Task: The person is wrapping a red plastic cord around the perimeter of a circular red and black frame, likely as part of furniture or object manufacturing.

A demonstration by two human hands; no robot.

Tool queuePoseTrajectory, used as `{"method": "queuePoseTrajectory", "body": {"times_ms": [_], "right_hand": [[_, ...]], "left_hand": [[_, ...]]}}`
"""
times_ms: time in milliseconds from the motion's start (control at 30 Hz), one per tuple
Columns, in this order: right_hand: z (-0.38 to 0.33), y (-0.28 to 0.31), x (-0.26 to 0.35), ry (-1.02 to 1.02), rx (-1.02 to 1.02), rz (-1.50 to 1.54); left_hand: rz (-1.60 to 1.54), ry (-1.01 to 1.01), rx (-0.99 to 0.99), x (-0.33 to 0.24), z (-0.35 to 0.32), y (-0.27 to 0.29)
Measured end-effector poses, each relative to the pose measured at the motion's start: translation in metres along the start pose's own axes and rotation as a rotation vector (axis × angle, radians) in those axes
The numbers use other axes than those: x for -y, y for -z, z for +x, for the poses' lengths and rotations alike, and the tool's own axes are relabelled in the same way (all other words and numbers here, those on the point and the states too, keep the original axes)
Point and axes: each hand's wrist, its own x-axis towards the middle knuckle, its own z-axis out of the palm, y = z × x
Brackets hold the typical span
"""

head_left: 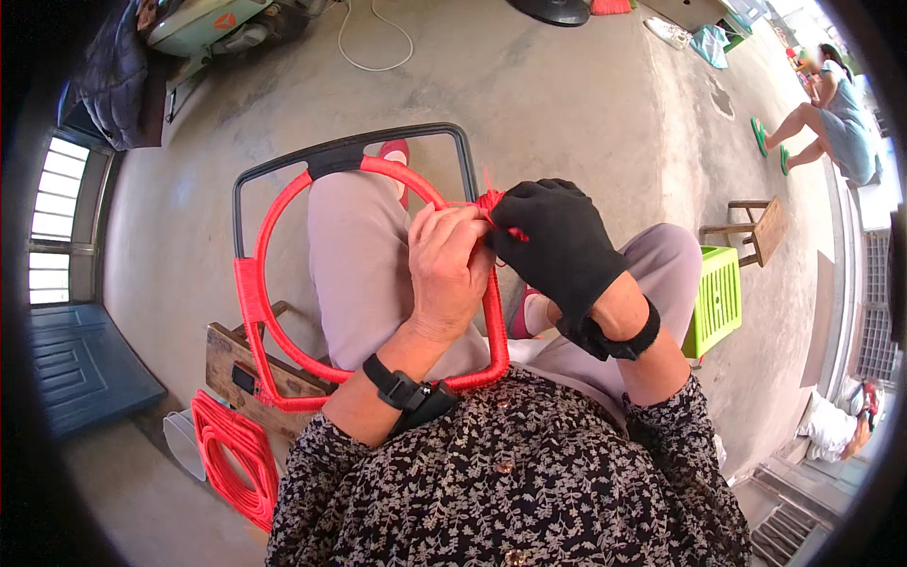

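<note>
Red Cord [489, 199] Between Two Hands at the Frame [337, 160]

The bare left hand [448, 265] pinches its fingertips together on the cord, beside the frame's right side. The black-gloved right hand [551, 236] is clamped on the bundled cord, loose strands poking up past its fingers. The two hands nearly touch. The frame lies over the person's lap, black along its top, wrapped red lower down, with a red ring [402, 173] inside it. Coiled red pieces [236, 458] stand at lower left, near a wooden stool [229, 367]; a green crate [718, 300] sits at right.
</note>
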Motion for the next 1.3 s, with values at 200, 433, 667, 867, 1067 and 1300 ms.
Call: {"method": "queuePoseTrajectory", "body": {"times_ms": [200,433,667,867,1067,1300], "right_hand": [[-0.004,0.006,0.002,-0.087,-0.08,0.26],[-0.035,0.021,-0.01,-0.488,-0.279,1.342],[-0.016,-0.025,-0.091,-0.689,-0.331,1.503],[-0.012,0.005,-0.075,-0.162,-0.032,0.82],[-0.017,-0.033,-0.027,-0.03,-0.104,0.925],[-0.061,0.053,-0.087,-0.455,-0.871,1.452]], "left_hand": [[-0.037,0.049,0.042,0.0,0.003,0.004],[-0.161,0.207,-0.029,0.003,0.002,0.006],[-0.239,0.15,0.055,0.001,0.003,0.012],[-0.37,0.233,-0.026,0.005,0.001,0.01],[-0.279,0.197,0.042,-0.001,0.001,0.017],[-0.753,0.82,-0.127,0.017,-0.017,0.014]]}}
